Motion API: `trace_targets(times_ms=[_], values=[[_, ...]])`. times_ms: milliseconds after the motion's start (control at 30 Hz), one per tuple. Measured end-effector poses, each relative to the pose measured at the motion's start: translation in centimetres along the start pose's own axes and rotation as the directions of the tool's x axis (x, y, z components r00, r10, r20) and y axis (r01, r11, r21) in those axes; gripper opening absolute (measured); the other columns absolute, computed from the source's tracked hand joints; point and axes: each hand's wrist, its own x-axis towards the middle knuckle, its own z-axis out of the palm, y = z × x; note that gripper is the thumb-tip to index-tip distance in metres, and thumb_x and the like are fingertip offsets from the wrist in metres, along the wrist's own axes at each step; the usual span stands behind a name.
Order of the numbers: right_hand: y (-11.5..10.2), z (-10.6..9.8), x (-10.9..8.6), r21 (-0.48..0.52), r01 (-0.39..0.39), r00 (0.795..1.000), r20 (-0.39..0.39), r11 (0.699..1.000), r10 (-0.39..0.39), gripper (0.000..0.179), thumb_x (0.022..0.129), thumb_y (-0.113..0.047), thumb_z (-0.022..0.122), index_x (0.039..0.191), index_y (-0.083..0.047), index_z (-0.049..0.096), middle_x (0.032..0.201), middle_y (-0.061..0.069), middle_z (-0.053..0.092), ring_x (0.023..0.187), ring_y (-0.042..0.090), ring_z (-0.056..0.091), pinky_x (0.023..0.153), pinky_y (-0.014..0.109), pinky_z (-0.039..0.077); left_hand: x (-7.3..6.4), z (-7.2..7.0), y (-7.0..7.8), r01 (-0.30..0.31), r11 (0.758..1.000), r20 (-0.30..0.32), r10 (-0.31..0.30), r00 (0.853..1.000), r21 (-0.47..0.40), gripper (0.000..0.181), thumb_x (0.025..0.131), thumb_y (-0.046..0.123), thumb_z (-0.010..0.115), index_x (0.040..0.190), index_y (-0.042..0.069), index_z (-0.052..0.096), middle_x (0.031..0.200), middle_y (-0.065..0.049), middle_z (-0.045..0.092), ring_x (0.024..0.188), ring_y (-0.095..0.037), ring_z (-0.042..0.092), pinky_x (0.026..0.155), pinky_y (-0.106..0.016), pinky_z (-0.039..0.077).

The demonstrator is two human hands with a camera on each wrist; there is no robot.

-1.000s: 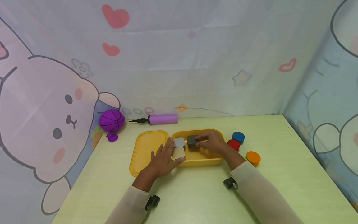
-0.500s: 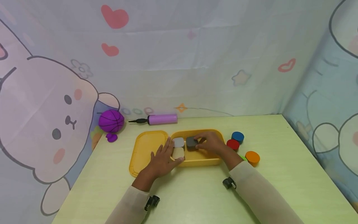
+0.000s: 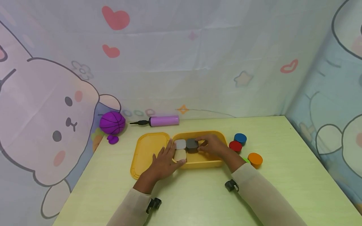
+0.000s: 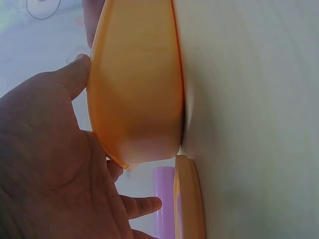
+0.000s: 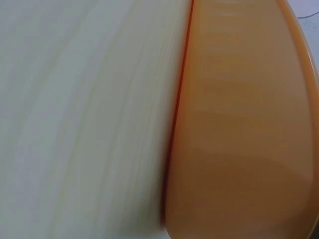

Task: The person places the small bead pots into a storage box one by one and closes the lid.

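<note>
A yellow plastic box [image 3: 206, 164] stands on the table with a light grey block [image 3: 180, 144] and a cream block [image 3: 180, 155] at its left end. Beside the light grey one, inside the box, sits a dark grey rounded block [image 3: 192, 144]. My right hand [image 3: 213, 145] reaches over the box and pinches that dark block by its right side with thumb and finger. My left hand [image 3: 164, 162] lies spread at the box's left end, fingers straight and touching the rim. In the left wrist view its thumb touches the rim of the box [image 4: 137, 84]. Only the box wall [image 5: 239, 124] shows in the right wrist view.
A yellow lid [image 3: 150, 150] lies left of the box. To the right are blue [image 3: 240, 138], red [image 3: 235, 146] and orange [image 3: 255, 160] round pieces, with a green piece [image 3: 246, 160] partly hidden by the right arm. Behind are a purple ball [image 3: 112, 122], small purple duck [image 3: 112, 139] and hand pump [image 3: 164, 121].
My right hand has shifted the dark grey block slightly left, up beside the light grey block. The left hand has stayed at the box's left end.
</note>
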Motion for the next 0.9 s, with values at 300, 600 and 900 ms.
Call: trace_targets(times_ms=[300, 600, 900], values=[[0.0, -0.2, -0.1, -0.049, 0.057, 0.998, 0.031, 0.997, -0.056, 0.050, 0.098, -0.003, 0.080, 0.147, -0.006, 0.070, 0.148, 0.023, 0.069, 0.116, 0.036, 0.080, 0.085, 0.035, 0.067, 0.0, 0.0, 0.0, -0.007, 1.000, -0.001, 0.007, 1.000, 0.011, 0.104, 0.104, 0.079, 0.048, 0.178, 0.018, 0.008, 0.187, 0.000, -0.003, 0.170, -0.050, 0.013, 0.124, -0.088, 0.007], [0.0, -0.5, -0.4, -0.016, 0.043, 0.999, -0.012, 0.999, -0.043, 0.050, 0.098, -0.003, 0.079, 0.147, -0.007, 0.070, 0.148, 0.021, 0.069, 0.114, 0.036, 0.079, 0.082, 0.037, 0.067, 0.1, 0.0, 0.1, -0.016, 1.000, -0.006, 0.016, 1.000, 0.008, 0.102, 0.105, 0.078, 0.048, 0.178, 0.019, 0.008, 0.187, 0.001, -0.004, 0.170, -0.050, 0.015, 0.124, -0.088, 0.008], [-0.5, -1.5, -1.2, -0.084, 0.132, 0.986, -0.087, 0.988, -0.139, 0.046, 0.097, -0.004, 0.082, 0.141, -0.001, 0.072, 0.142, 0.022, 0.073, 0.111, 0.037, 0.080, 0.094, 0.047, 0.066, 0.1, 0.1, 0.0, -0.014, 1.000, -0.011, 0.014, 1.000, 0.013, 0.102, 0.105, 0.077, 0.048, 0.178, 0.018, 0.009, 0.187, -0.002, -0.002, 0.169, -0.051, 0.016, 0.124, -0.088, 0.009]])
